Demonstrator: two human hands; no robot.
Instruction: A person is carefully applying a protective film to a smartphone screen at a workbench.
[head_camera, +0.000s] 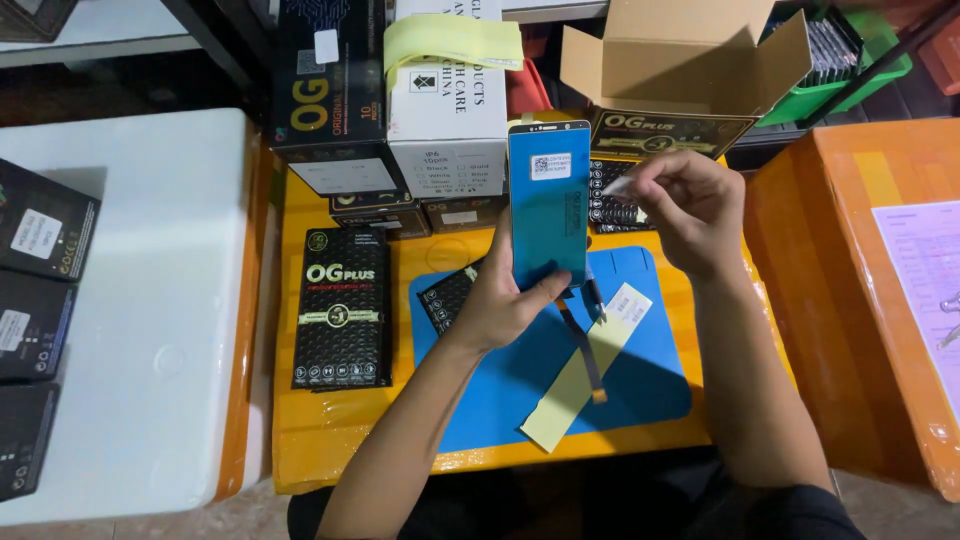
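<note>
Blue film covered the phone screen panel (548, 205) that the left hand (500, 300) held upright above the blue work mat (640, 390), fingers wrapped behind it and the thumb pressed across its lower front edge, forearm rising from the bottom of the view. The right hand (690, 210) hovered just beside the panel's upper right edge, wrist bent, thumb and forefinger pinched narrowly on a small pale sticker (618, 186) whose far end pointed toward the panel. A dark flex ribbon (580, 350) hung from the panel's lower end over a yellowish paper strip (580, 375) lying on the mat. On the orange table (330, 440), a black product box (341, 310) lay flat to the left of the mat, and an open cardboard box (690, 60) stood behind. The left fingers were hidden behind the panel, the panel hid part of the boxes stacked behind it, and what the sticker carried was too small to make out
</note>
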